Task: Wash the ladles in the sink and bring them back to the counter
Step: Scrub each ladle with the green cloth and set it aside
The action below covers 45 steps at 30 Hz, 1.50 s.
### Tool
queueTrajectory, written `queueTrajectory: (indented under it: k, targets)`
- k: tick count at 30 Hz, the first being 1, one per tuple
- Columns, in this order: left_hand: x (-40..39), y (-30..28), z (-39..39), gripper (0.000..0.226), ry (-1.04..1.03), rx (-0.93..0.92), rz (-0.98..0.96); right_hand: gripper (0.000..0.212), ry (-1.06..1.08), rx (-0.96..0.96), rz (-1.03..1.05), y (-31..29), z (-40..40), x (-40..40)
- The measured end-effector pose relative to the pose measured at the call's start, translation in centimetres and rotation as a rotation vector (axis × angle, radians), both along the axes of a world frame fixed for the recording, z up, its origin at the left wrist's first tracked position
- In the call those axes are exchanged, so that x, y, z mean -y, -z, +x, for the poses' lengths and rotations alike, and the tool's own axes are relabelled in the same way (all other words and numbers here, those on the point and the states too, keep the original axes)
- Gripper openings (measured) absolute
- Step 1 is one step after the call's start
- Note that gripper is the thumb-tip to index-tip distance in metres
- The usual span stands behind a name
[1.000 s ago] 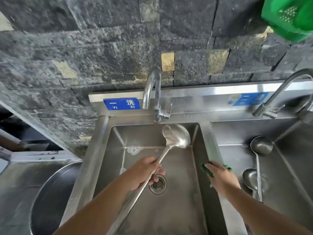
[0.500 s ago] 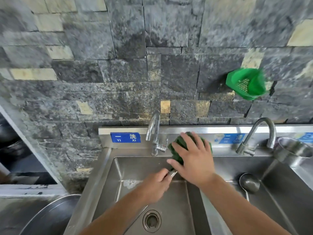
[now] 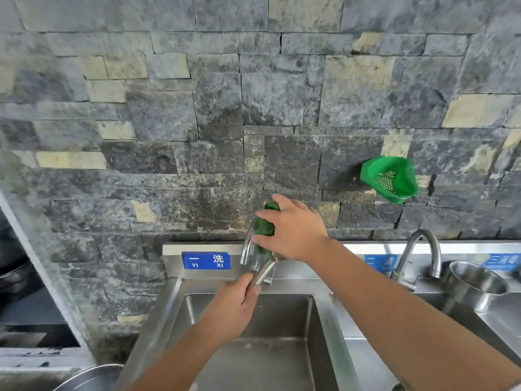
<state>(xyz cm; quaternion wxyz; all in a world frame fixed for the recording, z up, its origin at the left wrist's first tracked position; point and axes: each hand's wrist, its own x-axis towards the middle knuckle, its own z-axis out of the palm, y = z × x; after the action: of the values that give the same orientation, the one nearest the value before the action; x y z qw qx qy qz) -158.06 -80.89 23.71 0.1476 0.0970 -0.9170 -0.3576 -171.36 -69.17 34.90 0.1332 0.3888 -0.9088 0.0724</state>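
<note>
Stainless steel makes up the sink (image 3: 180, 311), whose left basin lies below both hands. The left hand (image 3: 235, 304) is closed around the handle of a ladle (image 3: 265, 273), gripping it just above the basin's back edge, with the handle slanting up and to the right. The right hand (image 3: 293, 230) is clamped over a green scouring cloth (image 3: 263, 225), pressing it against the ladle's bowl, which is mostly hidden under the cloth and palm. This happens right at the left faucet (image 3: 246, 251), on the sink's back ledge. A blue sign (image 3: 205, 260) sits on the back rim just left of that faucet. A 2nd faucet (image 3: 420, 249) rises at the back of the right basin, with a steel pot (image 3: 473, 286) beside it near the right edge. A green plastic strainer (image 3: 390, 179) hangs on the stone wall (image 3: 197, 108) above.
</note>
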Motion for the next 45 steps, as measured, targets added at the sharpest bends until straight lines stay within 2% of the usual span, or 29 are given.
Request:
queueTrajectory:
  k: [3, 7, 12, 15, 17, 19, 21, 24, 26, 27, 30, 33, 36, 38, 41, 43, 45]
  targets:
    - [0.9, -0.8, 1.0, 0.017, -0.042, -0.012, -0.043, 0.060, -0.067, 0.228, -0.029, -4.0, -1.0, 0.2]
    - [1.8, -1.7, 2.2, 0.024, -0.061, -0.080, -0.045, 0.047, -0.179, 0.520, -0.353, -7.1, -1.2, -0.8]
    - [2.1, -3.2, 3.0, 0.025, -0.031, -0.145, -0.008, 0.043, -0.223, 0.470, -0.652, -6.5, 0.5, -1.8]
    - [1.1, -5.0, 2.9, 0.034, -0.022, -0.236, 0.189, 0.051, -0.212, 0.370, -0.901, -5.1, 2.7, -1.5]
    - [0.5, -6.4, 2.5, 0.034, -0.014, -0.253, 0.297, 0.055, -0.160, 0.187, -0.981, -4.2, 4.5, -0.6]
    - [0.1, -7.5, 2.2, 0.032, -0.002, -0.239, 0.342, 0.053, -0.124, -0.120, -0.916, -3.7, 5.7, 0.1]
    - [0.0, -8.3, 2.2, 0.034, 0.008, -0.241, 0.298, 0.050, -0.143, -0.396, -0.753, -3.7, 5.9, 0.3]
    - [-0.3, -8.6, 2.5, 0.034, -0.051, -0.256, 0.122, 0.049, -0.180, -0.552, -0.580, -4.3, 5.7, 0.2]
    - [-0.8, -8.7, 2.6, 0.034, -0.073, -0.254, 0.148, 0.048, -0.199, -0.544, -0.527, -4.5, 5.4, 0.2]
    - [-0.8, -8.9, 2.5, 0.032, -0.059, -0.245, 0.231, 0.048, -0.227, -0.513, -0.544, -4.6, 5.1, 0.2]
    - [-0.7, -9.8, 2.6, 0.030, 0.009, -0.109, 0.487, 0.045, -0.364, -0.428, -0.742, -4.4, 4.4, -0.3]
    - [-1.0, -10.5, 2.8, 0.022, 0.084, -0.019, 0.433, 0.048, -0.418, -0.430, -0.849, -4.7, 4.1, -0.4]
    - [-2.1, -10.5, 2.5, 0.010, 0.073, -0.102, 0.327, 0.067, -0.390, -0.375, -0.806, -5.2, 3.6, -0.4]
    - [-3.1, -10.1, 2.2, 0.006, 0.121, -0.103, 0.380, 0.077, -0.258, -0.317, -0.708, -5.3, 2.9, -0.4]
    - [-3.7, -9.2, 1.9, 0.011, 0.150, -0.073, 0.443, 0.068, -0.043, -0.514, -0.303, -4.3, 1.8, -0.7]
    - [-3.5, -8.6, 1.7, 0.014, 0.121, -0.061, 0.459, 0.068, -0.043, -0.496, -0.062, -2.9, 0.7, -1.1]
    - [-3.1, -7.9, 1.6, 0.015, 0.076, -0.051, 0.449, 0.072, -0.066, -0.473, 0.052, -1.4, -0.1, -1.8]
